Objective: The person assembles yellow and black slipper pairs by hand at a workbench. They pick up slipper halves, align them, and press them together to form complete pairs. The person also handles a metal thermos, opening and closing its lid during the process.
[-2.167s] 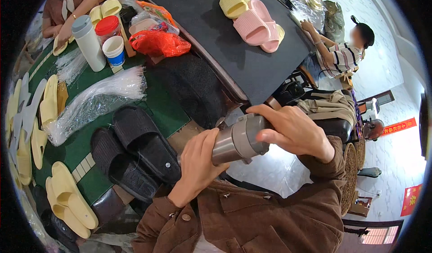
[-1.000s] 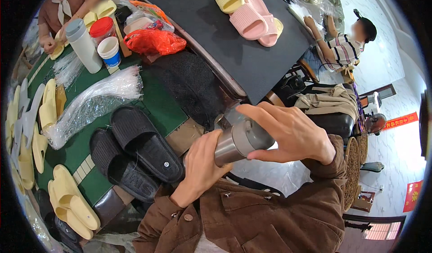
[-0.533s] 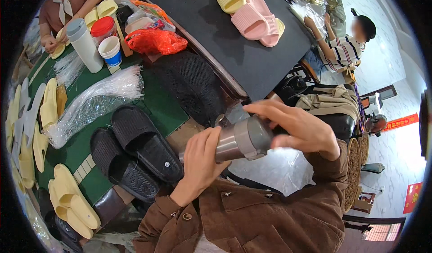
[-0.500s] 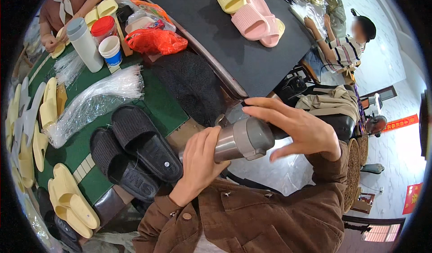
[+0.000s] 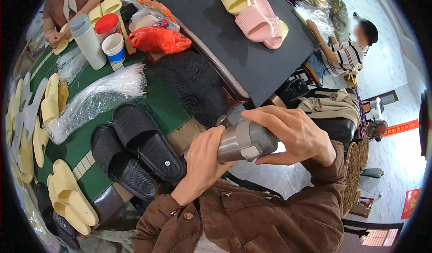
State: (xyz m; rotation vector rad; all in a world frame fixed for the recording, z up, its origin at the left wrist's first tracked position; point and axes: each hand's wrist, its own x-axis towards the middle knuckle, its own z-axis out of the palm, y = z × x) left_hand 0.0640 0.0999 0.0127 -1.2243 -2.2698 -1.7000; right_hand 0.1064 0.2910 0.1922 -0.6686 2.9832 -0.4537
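A grey metal thermos flask (image 5: 230,146) lies tilted nearly sideways in front of my brown jacket, its lidded end to the right. My left hand (image 5: 204,163) is wrapped round the flask's body. Over the lid end, my right hand (image 5: 292,136) curls its fingers, fingertips on top and thumb below. Just left of my left hand, a pair of black slide slippers (image 5: 148,145) rests on the green table (image 5: 175,106). A cream slipper pair (image 5: 72,194) lies nearer the left edge.
A bundle of clear plastic strands (image 5: 108,95) lies beyond the black slippers. Farther back stand a white bottle (image 5: 87,41), a paper cup (image 5: 113,48) and a red plastic bag (image 5: 159,40). Pink slippers (image 5: 256,23) sit on the dark table. Two people work at the far sides.
My right hand has closed in from hovering with spread fingers to gripping the flask's lid end. The flask has turned slightly; my left hand keeps its hold.
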